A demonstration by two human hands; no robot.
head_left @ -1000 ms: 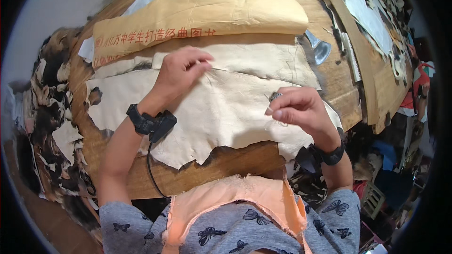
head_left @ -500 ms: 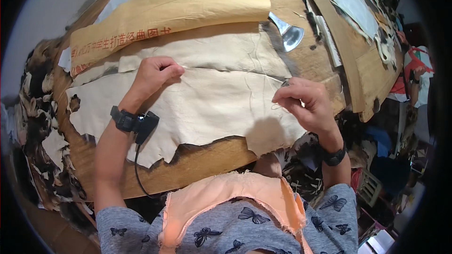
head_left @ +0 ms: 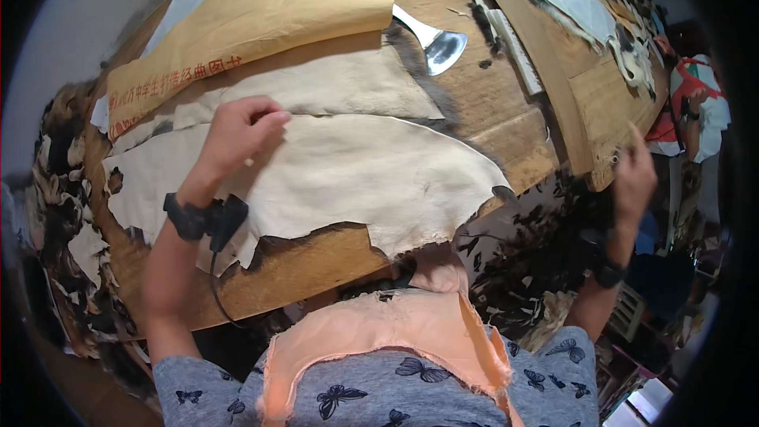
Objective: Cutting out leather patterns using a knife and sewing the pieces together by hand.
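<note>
A pale animal hide lies skin side up, dark fur showing along its ragged lower edge. Its upper edge meets another pale hide piece. My left hand is closed at this seam, thumb and fingers pinching the hide's edge; the fingertips partly hide the grip. Far out to the right, past the hide, my right hand is raised, slightly blurred, its fingers drawn together with the index finger pointing up. What it pinches is too small to make out. Black bands with a small device sit at my wrists.
Brown paper with red print covers the upper hide. Beside it lies a broad metal blade. A long wooden strip crosses the tabletop at right. Fur scraps heap at left; a person's arm shows far right.
My right hand has swung from the hide's right end outward to the right; the fine thread seen near it earlier no longer shows over the hide. My left hand stays at the seam.
</note>
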